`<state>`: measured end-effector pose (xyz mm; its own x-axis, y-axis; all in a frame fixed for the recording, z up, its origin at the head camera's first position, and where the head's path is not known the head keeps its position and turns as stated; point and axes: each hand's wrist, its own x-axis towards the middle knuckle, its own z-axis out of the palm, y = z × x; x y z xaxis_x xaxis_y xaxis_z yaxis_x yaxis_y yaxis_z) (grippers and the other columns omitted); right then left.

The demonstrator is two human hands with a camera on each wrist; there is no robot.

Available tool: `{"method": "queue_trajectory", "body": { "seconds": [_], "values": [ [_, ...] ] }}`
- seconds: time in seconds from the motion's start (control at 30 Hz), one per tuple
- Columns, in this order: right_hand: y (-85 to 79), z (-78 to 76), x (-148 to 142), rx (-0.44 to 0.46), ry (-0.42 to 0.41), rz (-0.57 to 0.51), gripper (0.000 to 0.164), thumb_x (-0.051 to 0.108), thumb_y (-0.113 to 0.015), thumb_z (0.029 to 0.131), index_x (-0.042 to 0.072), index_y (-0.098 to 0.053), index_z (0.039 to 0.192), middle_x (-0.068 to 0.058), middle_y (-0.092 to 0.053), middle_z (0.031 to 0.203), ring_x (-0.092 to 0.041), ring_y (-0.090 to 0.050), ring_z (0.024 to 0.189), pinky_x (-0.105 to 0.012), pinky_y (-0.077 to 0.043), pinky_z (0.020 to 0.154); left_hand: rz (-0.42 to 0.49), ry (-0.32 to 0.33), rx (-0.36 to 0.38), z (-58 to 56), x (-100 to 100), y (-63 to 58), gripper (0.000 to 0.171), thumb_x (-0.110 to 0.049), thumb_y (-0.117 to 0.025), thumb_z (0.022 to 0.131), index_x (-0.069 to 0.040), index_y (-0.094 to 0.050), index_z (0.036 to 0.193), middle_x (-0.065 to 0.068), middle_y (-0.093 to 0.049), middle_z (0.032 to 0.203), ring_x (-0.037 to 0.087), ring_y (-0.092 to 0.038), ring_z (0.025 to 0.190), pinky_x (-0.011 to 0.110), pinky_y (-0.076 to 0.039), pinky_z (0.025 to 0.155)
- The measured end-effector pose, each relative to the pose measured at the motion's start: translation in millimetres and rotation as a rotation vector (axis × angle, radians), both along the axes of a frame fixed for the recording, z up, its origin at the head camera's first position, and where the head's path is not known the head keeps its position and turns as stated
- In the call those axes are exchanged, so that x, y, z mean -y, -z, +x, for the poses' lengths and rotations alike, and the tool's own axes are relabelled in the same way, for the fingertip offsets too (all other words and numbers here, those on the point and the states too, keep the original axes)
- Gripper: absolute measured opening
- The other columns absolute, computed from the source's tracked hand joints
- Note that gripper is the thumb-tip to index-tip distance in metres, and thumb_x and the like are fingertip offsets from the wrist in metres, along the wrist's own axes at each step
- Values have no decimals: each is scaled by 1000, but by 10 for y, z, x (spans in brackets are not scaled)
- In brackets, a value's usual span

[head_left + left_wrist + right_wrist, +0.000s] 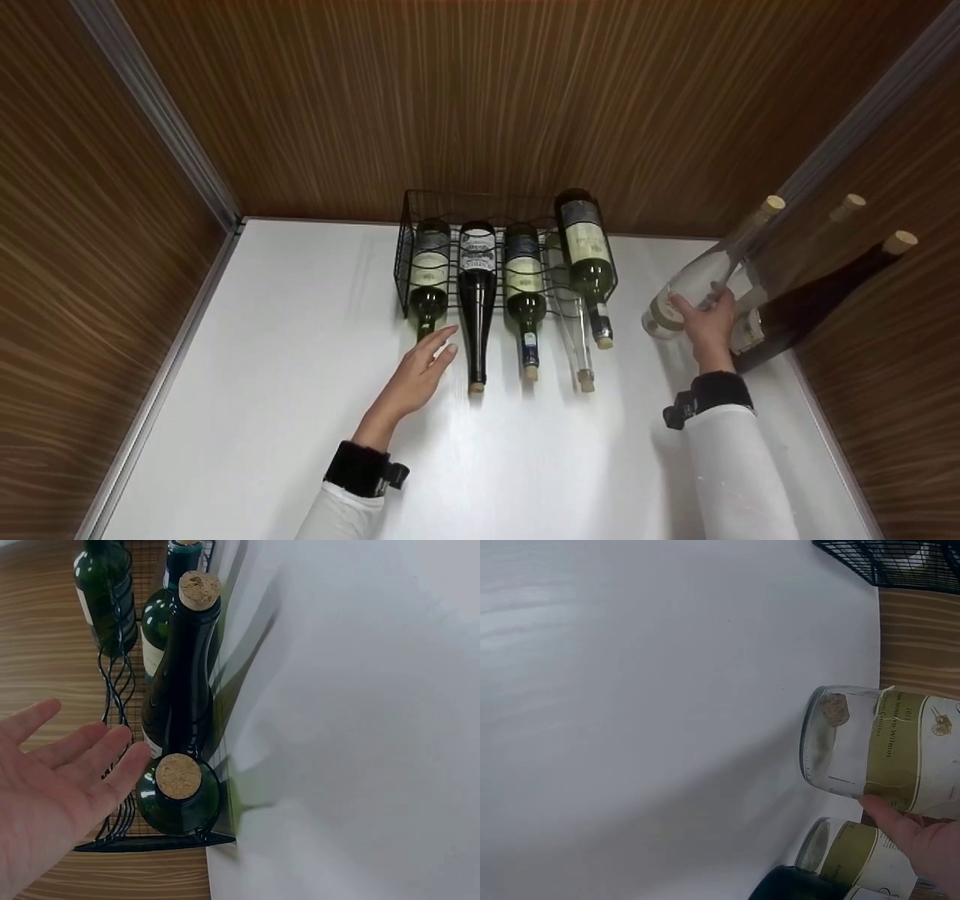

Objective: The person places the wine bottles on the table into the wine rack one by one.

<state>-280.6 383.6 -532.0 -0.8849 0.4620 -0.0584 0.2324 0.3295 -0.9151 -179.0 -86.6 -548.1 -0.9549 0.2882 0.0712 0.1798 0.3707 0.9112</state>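
My right hand (709, 326) grips a clear glass bottle (701, 274) with a cork stopper, low around its pale label. In the right wrist view, a finger (889, 817) presses against the lower edge of the gold-and-white label (896, 742). My left hand (416, 379) is held with fingers extended and nothing in it, near the neck of a green wine bottle (429, 300). That bottle lies in a black wire wine rack (401, 277). Beside it in the rack lie a dark bottle (478, 315), another green bottle (526, 300) and a clear bottle (581, 352).
One more green bottle (589, 251) lies higher at the rack's right end, its corked neck slanting down. Right of my right hand stand a dark corked bottle (810, 304) and a second clear bottle (821, 240). Wood-grain panels (480, 97) wall in the white surface (517, 465).
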Motion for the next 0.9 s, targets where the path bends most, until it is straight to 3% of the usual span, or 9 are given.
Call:
{"method": "queue_trajectory", "body": {
  "seconds": [0.13, 0.27, 0.43, 0.6, 0.73, 0.9],
  "values": [
    [22, 19, 34, -28, 42, -42, 84, 23, -77, 86, 4, -22, 146, -18, -25, 151, -28, -25, 141, -35, -25, 114, 3, 30, 3, 17, -6, -30, 57, -43, -40, 106, -8, -39, 150, 15, -36, 153, 34, -38, 136, 51, -36, 107],
    [43, 60, 84, -63, 66, -57, 79, 20, -80, 82, 7, -26, 137, -14, -36, 139, -27, -37, 131, -32, -34, 107, 1, 59, 9, 27, -30, -46, 56, -42, -40, 106, -10, -38, 151, 15, -35, 153, 33, -38, 136, 50, -36, 107],
    [22, 139, 133, -63, 71, 26, 78, 26, -84, 79, 5, -31, 132, -12, -44, 129, -26, -45, 119, -32, -41, 93, 6, 86, 7, 48, -63, -75, 54, -40, -39, 107, -11, -37, 152, 15, -34, 154, 33, -38, 137, 50, -37, 106],
    [-28, 189, 172, -44, 52, 79, 77, 31, -84, 78, 5, -33, 130, -12, -44, 130, -26, -46, 119, -32, -42, 87, 20, 92, 4, 65, -75, -92, 54, -41, -40, 106, -11, -38, 152, 15, -35, 154, 33, -38, 137, 49, -38, 105],
    [-83, 198, 204, -104, 30, 105, 75, 27, -85, 77, 1, -36, 127, -12, -46, 127, -27, -48, 117, -32, -43, 88, 20, 91, -13, 65, -77, -93, 54, -38, -40, 107, -8, -38, 151, 16, -36, 153, 34, -39, 135, 50, -39, 104],
    [-144, 228, 251, -167, -6, 168, 75, 22, -88, 73, -1, -38, 123, -15, -50, 126, -31, -51, 120, -41, -44, 97, 22, 95, -28, 71, -81, -117, 53, -36, -40, 107, -9, -36, 152, 15, -37, 153, 33, -41, 134, 49, -40, 103]
  ]
}}
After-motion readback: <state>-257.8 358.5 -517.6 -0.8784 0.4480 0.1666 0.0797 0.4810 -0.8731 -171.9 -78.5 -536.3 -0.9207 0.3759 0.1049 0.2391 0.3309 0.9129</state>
